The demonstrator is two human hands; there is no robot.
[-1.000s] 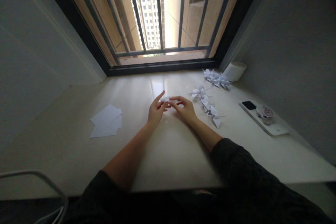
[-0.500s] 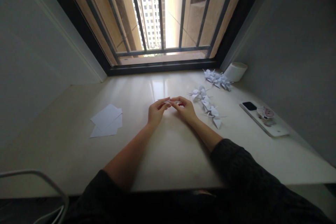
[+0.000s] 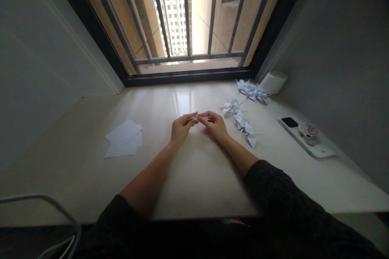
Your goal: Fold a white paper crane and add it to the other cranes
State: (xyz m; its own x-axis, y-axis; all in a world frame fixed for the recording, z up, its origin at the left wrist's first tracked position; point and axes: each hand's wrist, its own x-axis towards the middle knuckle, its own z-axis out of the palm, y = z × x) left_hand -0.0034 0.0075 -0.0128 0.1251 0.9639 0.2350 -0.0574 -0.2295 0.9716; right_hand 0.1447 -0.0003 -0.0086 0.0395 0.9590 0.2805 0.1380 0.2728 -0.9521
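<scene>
Between my two hands is a small folded piece of white paper (image 3: 196, 117), mostly covered by the fingers. My left hand (image 3: 181, 128) pinches its left part. My right hand (image 3: 215, 124) pinches it from the right, the fingertips of both hands almost meeting. Just right of my right hand lies a row of folded paper cranes (image 3: 240, 121). Farther back is a second cluster of paper cranes (image 3: 252, 91). Off to the left, several flat white paper sheets (image 3: 124, 137) overlap in a loose pile.
A white cup-like container (image 3: 274, 82) stands in the back right corner by the wall. A phone (image 3: 306, 137) with a round grip on its back lies at the right. A pale cable (image 3: 45, 197) loops at the lower left. The barred window (image 3: 188, 76) borders the white sill (image 3: 200, 182).
Almost nothing differs. Both hands keep their pinch on the folded paper, with only a very slight shift of the right fingers; a little more of its right tip shows.
</scene>
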